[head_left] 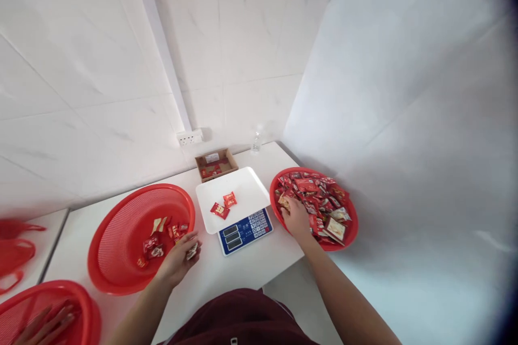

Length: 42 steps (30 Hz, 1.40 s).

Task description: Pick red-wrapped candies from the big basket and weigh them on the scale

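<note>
Left hand (178, 261) sits at the near-right rim of the red basket (117, 237), fingers curled, pinching 1 small wrapped packet (191, 251) just over the rim. That basket holds a few red packets (156, 245) on its right side.

Right hand (296, 221) is down in the second red basket (348, 237) on the right, which is full of red and pale snack packets (319, 202). Fingers are buried among the packets; cannot tell if they grip any.

Between the 2 baskets: a weighing scale (245, 230) with blue keypad face, touching neither hand. Its white tray (246, 186) carries 2 red packets (223, 205) lying close together left of centre.

Behind the scale on the white surface (251, 264): small cardboard box (215, 164), clear bottle (256, 141) near the wall, wall socket (190, 137) above.

Bottom left: a third red basket (81, 302) with another person's hand (44, 326) in it, fingers spread.
</note>
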{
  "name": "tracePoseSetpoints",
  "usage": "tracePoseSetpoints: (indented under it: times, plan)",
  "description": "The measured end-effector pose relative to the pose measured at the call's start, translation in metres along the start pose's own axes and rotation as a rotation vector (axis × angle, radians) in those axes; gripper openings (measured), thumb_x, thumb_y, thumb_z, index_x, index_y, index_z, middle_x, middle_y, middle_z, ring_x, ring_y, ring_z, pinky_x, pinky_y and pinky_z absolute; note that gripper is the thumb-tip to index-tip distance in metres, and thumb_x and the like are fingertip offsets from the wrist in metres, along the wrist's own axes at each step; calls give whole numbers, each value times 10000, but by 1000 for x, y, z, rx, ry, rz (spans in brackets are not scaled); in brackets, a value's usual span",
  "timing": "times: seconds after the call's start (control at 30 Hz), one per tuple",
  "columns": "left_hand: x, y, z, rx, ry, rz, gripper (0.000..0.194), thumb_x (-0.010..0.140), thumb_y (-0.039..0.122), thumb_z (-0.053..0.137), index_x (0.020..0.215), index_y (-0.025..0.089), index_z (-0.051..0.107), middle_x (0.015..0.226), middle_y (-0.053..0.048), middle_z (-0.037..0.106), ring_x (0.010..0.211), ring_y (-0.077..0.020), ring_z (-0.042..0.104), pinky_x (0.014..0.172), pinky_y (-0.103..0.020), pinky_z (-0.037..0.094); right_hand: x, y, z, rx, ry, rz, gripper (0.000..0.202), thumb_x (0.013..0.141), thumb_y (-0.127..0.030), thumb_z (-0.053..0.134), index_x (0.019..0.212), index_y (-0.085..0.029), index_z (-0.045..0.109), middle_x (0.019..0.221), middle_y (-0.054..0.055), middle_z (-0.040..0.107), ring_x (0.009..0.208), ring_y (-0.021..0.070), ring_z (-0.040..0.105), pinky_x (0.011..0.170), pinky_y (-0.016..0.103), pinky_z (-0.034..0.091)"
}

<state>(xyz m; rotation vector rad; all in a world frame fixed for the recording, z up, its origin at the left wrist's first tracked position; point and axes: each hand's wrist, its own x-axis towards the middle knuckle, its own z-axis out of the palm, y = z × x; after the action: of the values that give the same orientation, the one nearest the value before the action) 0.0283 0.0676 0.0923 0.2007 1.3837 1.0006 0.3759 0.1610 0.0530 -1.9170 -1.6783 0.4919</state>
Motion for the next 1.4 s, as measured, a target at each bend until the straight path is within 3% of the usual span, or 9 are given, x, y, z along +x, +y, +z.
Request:
tracePoseSetpoints:
  times: [0.07, 0.17, 0.3, 0.5, 0.73, 0.9, 1.03, 1.2, 1.4]
  plan:
    - [-5, -2, -12, -27, 51, -14, 169, 826, 79, 555, 945, 200, 557, 672, 23, 614, 521, -76, 598, 549, -193, 513, -3, 29, -26, -246, 56, 129, 489, 811, -274, 491, 1291, -182, 488, 1336, 155, 496, 1251, 299, 416, 1017, 454, 329]
    - [-10, -2, -15, -49, 78, -16, 168, 840, 59, 519, 932, 195, 554, 672, 15, 618, 533, -82, 611, 556, -203, 531, -9, 60, -48, -375, -55, 336, 659, 813, -373, 505, 1415, -184, 315, 1365, 182, 450, 1238, 332, 431, 952, 485, 373]
    - [-14, -2, 1, -39, 44, -12, 168, 846, 52, 512, 945, 181, 557, 685, 0, 634, 549, -84, 618, 569, -207, 540, -16, 68, -45, -443, -280, 305, 778, 793, -439, 537, 1464, -232, 201, 1381, 189, 423, 1212, 349, 463, 933, 544, 358]
    - [-18, -2, 20, 16, -23, -26, 186, 825, 69, 567, 979, 173, 574, 699, -14, 651, 553, -83, 618, 584, -203, 538, -13, 60, -44, -451, -233, 288, 605, 805, -239, 490, 1399, -245, 372, 1351, 154, 474, 1069, 279, 579, 874, 423, 422]
    - [-22, -3, 11, -4, 7, -22, 180, 843, 57, 531, 981, 169, 553, 684, -12, 647, 545, -82, 616, 589, -205, 536, -5, 68, -57, -361, -82, 227, 529, 801, -158, 441, 1328, -187, 476, 1283, 121, 574, 1127, 252, 558, 879, 338, 425]
    - [-24, -6, 5, -13, 5, -12, 176, 853, 59, 522, 995, 162, 537, 682, -10, 643, 541, -78, 613, 585, -198, 523, -4, 63, -61, -492, -99, 254, 486, 820, -159, 403, 1288, -190, 528, 939, 130, 711, 916, 285, 649, 815, 399, 435]
    - [-25, -8, 2, -30, -1, -14, 176, 852, 66, 526, 999, 163, 524, 679, -7, 642, 533, -76, 605, 582, -200, 512, -1, 58, -63, -381, -7, 180, 391, 793, -150, 416, 1120, -177, 628, 998, 125, 702, 925, 270, 639, 813, 388, 446]
    - [-28, -10, 2, -42, -44, -14, 184, 834, 68, 549, 985, 164, 507, 676, -8, 642, 556, -89, 615, 620, -231, 518, 16, 25, -41, 100, 78, 73, 286, 740, -259, 515, 980, -179, 648, 1020, 90, 693, 948, 216, 623, 861, 342, 455]
    - [-32, -12, 1, -28, -110, -20, 236, 804, 55, 565, 996, 166, 483, 672, -12, 640, 638, -131, 655, 680, -285, 535, 33, -47, 28, 313, -173, 31, 337, 751, -234, 511, 1061, -181, 630, 1089, 89, 670, 1000, 207, 615, 892, 346, 457]
